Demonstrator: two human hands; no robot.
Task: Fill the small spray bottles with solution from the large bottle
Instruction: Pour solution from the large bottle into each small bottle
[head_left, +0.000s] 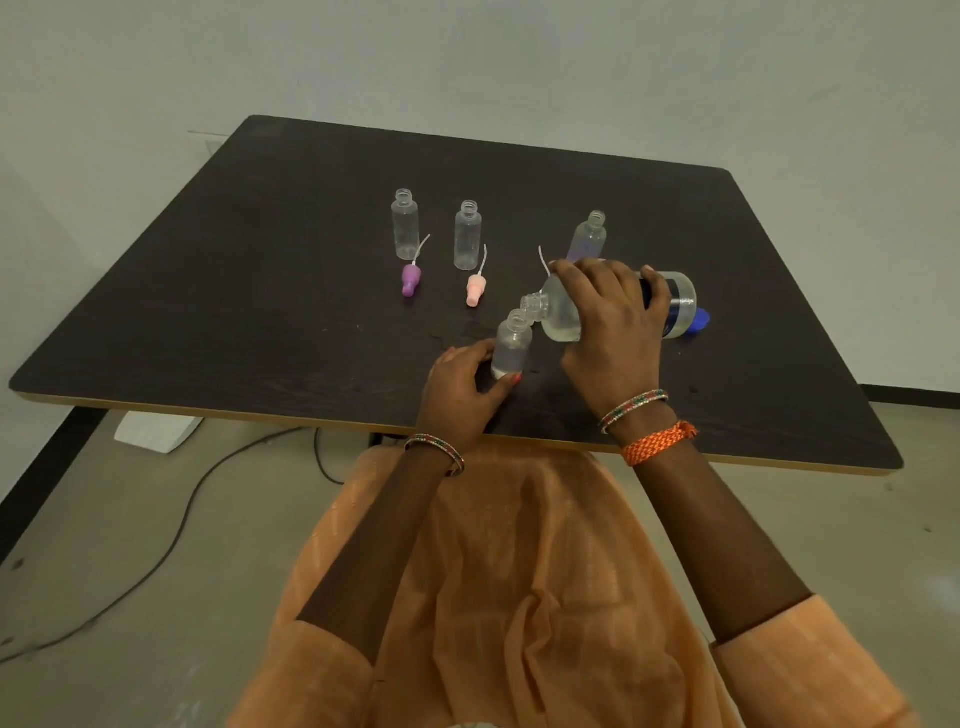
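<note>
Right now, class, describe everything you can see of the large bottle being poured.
The large bottle is clear plastic with a dark blue label, uncapped, part full of clear liquid. It lies tipped almost level above the table, its neck pointing left at the mouth of the small bottle that the left hand steadies. The right hand grips its middle from above.

A large clear bottle (618, 306) tips sideways, its mouth over an upright small bottle (511, 343); three more small bottles (405, 224) stand uncapped behind.
</note>
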